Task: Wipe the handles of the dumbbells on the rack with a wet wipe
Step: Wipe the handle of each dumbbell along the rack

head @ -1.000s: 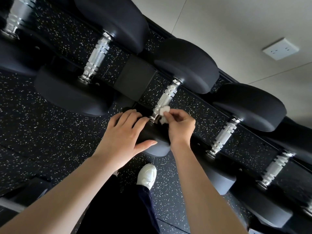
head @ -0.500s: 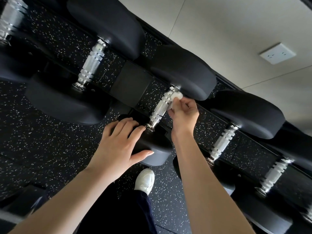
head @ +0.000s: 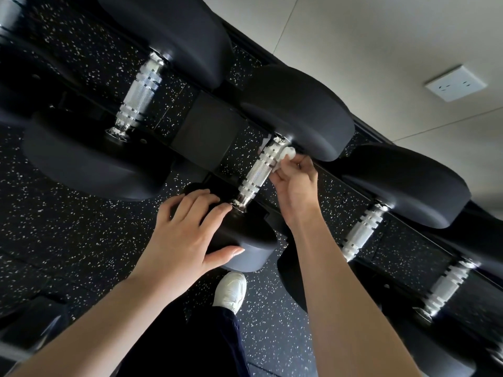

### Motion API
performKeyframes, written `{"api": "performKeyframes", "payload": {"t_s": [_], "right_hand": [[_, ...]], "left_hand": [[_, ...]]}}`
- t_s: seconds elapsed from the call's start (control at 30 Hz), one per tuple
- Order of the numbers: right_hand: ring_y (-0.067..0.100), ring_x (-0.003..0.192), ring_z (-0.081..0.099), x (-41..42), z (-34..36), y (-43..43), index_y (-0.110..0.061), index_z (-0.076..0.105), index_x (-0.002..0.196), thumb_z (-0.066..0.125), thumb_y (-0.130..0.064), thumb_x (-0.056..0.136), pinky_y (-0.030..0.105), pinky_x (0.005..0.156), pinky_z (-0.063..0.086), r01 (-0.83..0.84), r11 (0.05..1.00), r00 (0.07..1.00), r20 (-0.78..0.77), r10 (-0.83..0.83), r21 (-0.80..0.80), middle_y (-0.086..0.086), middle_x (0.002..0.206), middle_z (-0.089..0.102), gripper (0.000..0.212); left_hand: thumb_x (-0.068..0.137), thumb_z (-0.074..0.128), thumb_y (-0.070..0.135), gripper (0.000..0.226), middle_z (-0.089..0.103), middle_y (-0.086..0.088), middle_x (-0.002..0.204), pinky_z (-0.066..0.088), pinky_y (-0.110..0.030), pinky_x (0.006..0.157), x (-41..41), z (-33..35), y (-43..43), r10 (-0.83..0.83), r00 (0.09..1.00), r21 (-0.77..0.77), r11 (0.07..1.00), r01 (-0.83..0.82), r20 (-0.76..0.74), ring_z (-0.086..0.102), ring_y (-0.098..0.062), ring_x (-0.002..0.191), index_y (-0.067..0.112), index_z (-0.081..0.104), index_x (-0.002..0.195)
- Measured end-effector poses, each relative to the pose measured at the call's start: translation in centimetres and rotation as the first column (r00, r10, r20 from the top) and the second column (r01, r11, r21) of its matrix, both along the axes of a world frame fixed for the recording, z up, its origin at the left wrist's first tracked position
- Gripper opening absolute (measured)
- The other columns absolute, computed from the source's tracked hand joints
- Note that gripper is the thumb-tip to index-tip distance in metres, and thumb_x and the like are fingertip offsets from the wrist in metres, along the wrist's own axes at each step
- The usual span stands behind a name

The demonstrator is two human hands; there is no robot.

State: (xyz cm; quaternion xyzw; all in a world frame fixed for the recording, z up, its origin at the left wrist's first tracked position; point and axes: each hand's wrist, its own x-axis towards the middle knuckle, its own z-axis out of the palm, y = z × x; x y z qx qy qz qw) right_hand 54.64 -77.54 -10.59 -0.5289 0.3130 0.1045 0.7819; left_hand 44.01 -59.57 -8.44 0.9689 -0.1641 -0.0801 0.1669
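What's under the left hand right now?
The left hand rests on the near black head of the dumbbell being wiped; its rim and side show beyond the thumb. The palm hides the head's top.

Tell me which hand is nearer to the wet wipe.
Right. The right hand pinches the wet wipe against the far end of the handle; the left hand rests on the dumbbell's near head, at the handle's opposite end.
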Motion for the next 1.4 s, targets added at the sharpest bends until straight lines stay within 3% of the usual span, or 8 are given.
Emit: {"api": "performKeyframes", "payload": {"t_s": [0.13, 0.27, 0.63, 0.93, 1.03, 1.13, 1.3, 1.4], "right_hand": [[0.018, 0.076, 0.059, -1.9, -0.3, -0.3, -0.008, 0.047, 0.084, 0.047, 0.008, 0.091, 0.037, 0.086, 0.054, -0.142, 0.990, 0.988, -0.070, 0.140, -0.012, 0.007, 0.078, 0.058, 0.017], [0.015, 0.060, 0.060, -3.3, -0.7, -0.3, -0.007, 0.046, 0.083, 0.044, 0.012, 0.090, 0.033, 0.075, 0.054, -0.193, 0.978, 0.973, -0.114, 0.201, 0.080, 0.003, 0.061, 0.059, 0.021], [0.021, 0.068, 0.061, -4.0, -0.4, -0.7, -0.006, 0.044, 0.084, 0.044, 0.014, 0.089, 0.040, 0.091, 0.049, -0.418, 0.905, 0.883, -0.199, 0.426, 0.082, 0.008, 0.065, 0.061, 0.021], [0.021, 0.068, 0.061, -5.0, 0.7, -0.1, -0.011, 0.051, 0.076, 0.061, 0.002, 0.085, 0.032, 0.072, 0.046, -0.598, 0.711, 0.801, -0.242, 0.547, -0.370, 0.018, 0.076, 0.066, 0.019], [0.027, 0.067, 0.061, -5.3, 0.6, 0.0, -0.013, 0.051, 0.073, 0.065, -0.003, 0.083, 0.039, 0.071, 0.048, -0.623, 0.625, 0.775, -0.259, 0.577, -0.470, 0.024, 0.076, 0.066, 0.020], [0.029, 0.067, 0.066, -5.6, 0.4, 0.0, -0.014, 0.053, 0.075, 0.068, -0.015, 0.079, 0.043, 0.072, 0.052, -0.640, 0.499, 0.733, -0.271, 0.624, -0.584, 0.014, 0.070, 0.069, 0.015], [0.005, 0.071, 0.068, -6.3, 1.5, 0.6, -0.014, 0.069, 0.087, 0.072, -0.018, 0.080, 0.013, 0.066, 0.052, -0.558, 0.344, 0.749, -0.279, 0.601, -0.755, -0.001, 0.081, 0.073, 0.008], [-0.005, 0.068, 0.061, -6.5, 1.8, 1.0, -0.010, 0.071, 0.084, 0.075, -0.012, 0.076, 0.009, 0.066, 0.048, -0.480, 0.348, 0.773, -0.201, 0.602, -0.805, -0.001, 0.083, 0.070, 0.008]], "left_hand": [[0.085, 0.044, 0.058, 0.060, 0.059, -0.008, 0.117, 0.035, -0.047, 0.096, 0.0, 0.0, -0.1, 0.001, 1.000, 0.001, 1.000, -0.001, 0.002, 0.052, -0.028, 0.119, 0.011, 0.061, 0.118], [0.085, 0.045, 0.058, 0.060, 0.059, -0.008, 0.117, 0.035, -0.047, 0.096, 0.1, 0.0, -0.1, 0.000, 1.000, 0.008, 1.000, 0.000, -0.009, 0.052, -0.028, 0.120, 0.011, 0.061, 0.118], [0.087, 0.040, 0.060, 0.062, 0.059, -0.008, 0.116, 0.034, -0.045, 0.097, 0.1, 0.2, -0.2, -0.003, 1.000, 0.013, 1.000, 0.003, 0.003, 0.052, -0.028, 0.118, 0.011, 0.061, 0.118], [0.086, 0.041, 0.061, 0.061, 0.059, -0.007, 0.115, 0.035, -0.045, 0.096, 0.1, 0.2, -0.1, 0.007, 1.000, -0.001, 1.000, -0.007, 0.001, 0.053, -0.028, 0.118, 0.013, 0.061, 0.118], [0.085, 0.042, 0.061, 0.060, 0.058, -0.006, 0.115, 0.034, -0.045, 0.096, 0.1, 0.1, 0.0, 0.011, 1.000, -0.015, 1.000, -0.011, 0.003, 0.053, -0.027, 0.118, 0.014, 0.061, 0.117], [0.086, 0.041, 0.063, 0.061, 0.058, -0.005, 0.117, 0.035, -0.045, 0.096, 0.2, 0.0, 0.2, -0.003, 1.000, -0.048, 0.999, 0.002, -0.016, 0.052, -0.027, 0.119, 0.015, 0.059, 0.119], [0.085, 0.036, 0.066, 0.068, 0.060, -0.004, 0.119, 0.031, -0.039, 0.097, 0.5, 0.0, 1.2, -0.032, 0.999, -0.088, 0.996, 0.028, -0.035, 0.054, -0.024, 0.118, 0.012, 0.059, 0.120], [0.084, 0.037, 0.067, 0.071, 0.058, -0.004, 0.123, 0.030, -0.036, 0.098, 0.6, 0.0, 1.8, -0.017, 0.998, -0.156, 0.988, 0.006, -0.067, 0.051, -0.024, 0.121, 0.011, 0.059, 0.122]]}}
